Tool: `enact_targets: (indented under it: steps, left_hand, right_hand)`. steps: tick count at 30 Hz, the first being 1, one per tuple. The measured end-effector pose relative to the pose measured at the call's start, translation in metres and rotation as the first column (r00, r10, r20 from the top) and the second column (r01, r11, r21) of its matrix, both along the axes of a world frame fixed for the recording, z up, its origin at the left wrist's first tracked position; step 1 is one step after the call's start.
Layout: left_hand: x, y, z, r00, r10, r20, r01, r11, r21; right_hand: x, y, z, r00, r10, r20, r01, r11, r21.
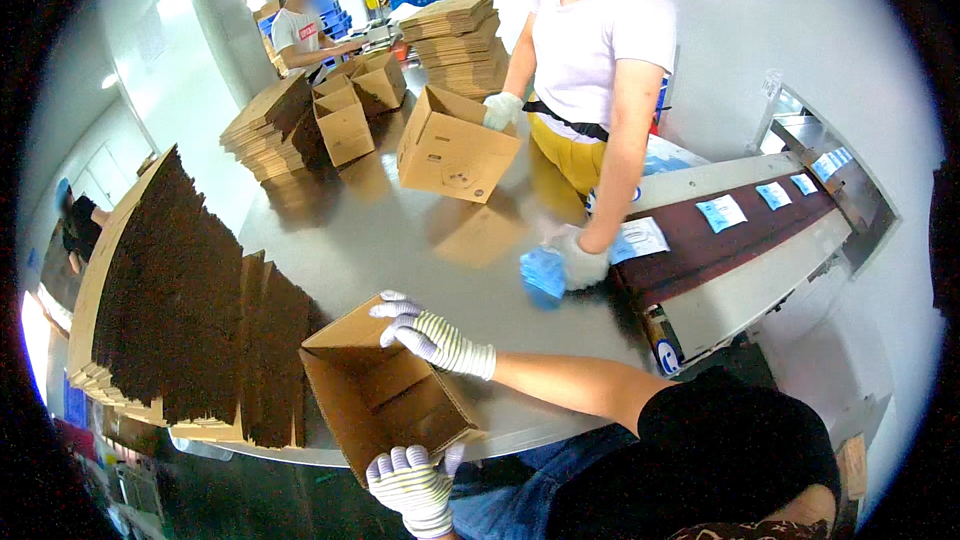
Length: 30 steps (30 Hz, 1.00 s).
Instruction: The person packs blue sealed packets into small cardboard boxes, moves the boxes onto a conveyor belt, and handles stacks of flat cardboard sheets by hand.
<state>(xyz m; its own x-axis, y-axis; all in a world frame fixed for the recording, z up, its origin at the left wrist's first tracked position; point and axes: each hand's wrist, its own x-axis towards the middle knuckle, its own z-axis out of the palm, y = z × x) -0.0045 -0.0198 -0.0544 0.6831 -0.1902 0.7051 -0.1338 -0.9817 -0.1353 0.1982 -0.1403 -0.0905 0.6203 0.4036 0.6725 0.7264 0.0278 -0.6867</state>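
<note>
An open, empty-looking cardboard box (385, 395) is tilted at the table's near edge, its inside facing me. My left hand (410, 488), in a striped white glove, has its fingers hooked over the near rim. On the far rim, my right hand (435, 335), gloved alike, grips the wall with curled fingers. Across the table, a co-worker's gloved hand (503, 111) steadies another open cardboard box (455, 152). That person's other gloved hand (580, 258) holds blue packets (543, 275), blurred by motion.
Tall stacks of flattened cardboard (170, 310) stand close on my left, with more flat cardboard (455, 35) farther back. A conveyor belt (690, 240) at the right carries several blue-and-white packets (722, 212). Open boxes (343, 123) and another person (300, 30) are beyond the steel table (330, 215).
</note>
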Motion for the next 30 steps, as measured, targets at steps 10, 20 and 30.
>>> enact_targets:
  steps: [10, 20, 30]
  left_hand:
    - [0.0015, -0.0005, -0.0013, 1.0, 0.014, 0.013, -0.014, 1.0, 0.002]
    - [0.0036, 0.0012, -0.0028, 0.999, -0.009, 0.035, 0.008, 1.0, 0.021]
    - [0.0022, -0.0002, -0.0038, 0.999, -0.022, 0.032, 0.023, 1.0, -0.018]
  right_hand:
    - [-0.0006, 0.0015, -0.0011, 0.999, -0.029, 0.041, 0.028, 0.999, 0.031]
    - [0.0009, 0.0025, -0.0034, 0.999, -0.027, 0.032, 0.026, 0.999, 0.032]
    - [0.005, 0.0027, -0.0061, 1.0, -0.011, 0.025, 0.01, 0.999, 0.046]
